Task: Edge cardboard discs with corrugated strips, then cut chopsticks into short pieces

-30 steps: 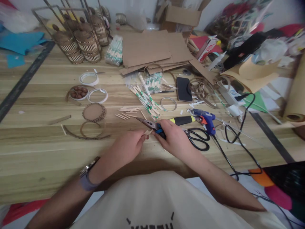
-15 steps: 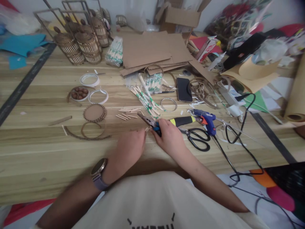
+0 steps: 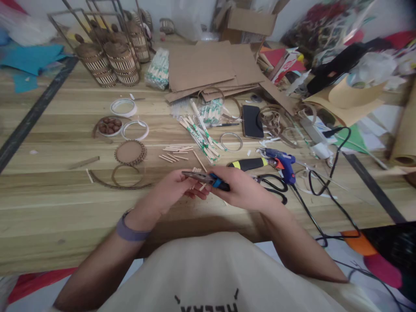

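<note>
My right hand (image 3: 244, 189) is closed round the blue-and-black handles of a pair of pliers (image 3: 199, 176), whose metal jaws point left. Palm turned up, my left hand (image 3: 173, 190) lies under the jaws with its fingers curled round a few short wooden sticks (image 3: 203, 187). The jaws partly hide these sticks. Just beyond the hands, a small pile of cut wooden sticks (image 3: 177, 149) lies on the table, along with longer sticks in green-printed paper wrappers (image 3: 201, 138). One bare stick (image 3: 199, 160) lies close to the pliers.
To the right are a yellow-and-black handled tool (image 3: 249, 164), black scissors (image 3: 274, 182) and a blue glue gun (image 3: 282, 164) with its cord. A round cardboard piece (image 3: 131, 152), tape rolls (image 3: 123, 107) and a dish of brown beads (image 3: 110, 126) are left. Cardboard sheets (image 3: 208, 65) lie behind.
My left hand has turned palm up and opened to view the short sticks in it. The pliers have come down and left over that hand, off the pile of wrapped sticks.
</note>
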The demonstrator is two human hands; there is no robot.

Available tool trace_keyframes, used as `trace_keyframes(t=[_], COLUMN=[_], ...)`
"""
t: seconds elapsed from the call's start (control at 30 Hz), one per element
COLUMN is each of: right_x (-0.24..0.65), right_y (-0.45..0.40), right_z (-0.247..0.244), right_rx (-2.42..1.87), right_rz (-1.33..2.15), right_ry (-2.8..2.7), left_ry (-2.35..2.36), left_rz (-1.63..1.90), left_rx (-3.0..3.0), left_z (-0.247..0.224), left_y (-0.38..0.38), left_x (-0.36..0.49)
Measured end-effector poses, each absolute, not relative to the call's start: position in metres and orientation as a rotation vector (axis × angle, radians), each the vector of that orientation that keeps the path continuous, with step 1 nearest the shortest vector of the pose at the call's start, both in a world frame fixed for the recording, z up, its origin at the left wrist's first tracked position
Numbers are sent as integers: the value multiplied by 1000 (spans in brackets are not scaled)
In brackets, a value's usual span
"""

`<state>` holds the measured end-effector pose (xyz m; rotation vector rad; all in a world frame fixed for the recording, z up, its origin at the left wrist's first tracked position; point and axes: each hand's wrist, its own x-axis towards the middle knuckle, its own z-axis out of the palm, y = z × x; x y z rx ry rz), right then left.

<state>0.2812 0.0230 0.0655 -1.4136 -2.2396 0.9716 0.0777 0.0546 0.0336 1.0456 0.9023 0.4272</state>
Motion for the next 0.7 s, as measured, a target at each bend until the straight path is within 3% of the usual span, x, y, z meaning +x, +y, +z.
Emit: trace_keyframes(t=[0.7], right_x=[269], right_y=[28], right_z=[63], right_rx=[-1517], right_rz=[986], right_ry=[-2245], left_ry=[897], left_rz=[406], left_rx=[611], left_z=[33], left_y=[47], left_x=[87])
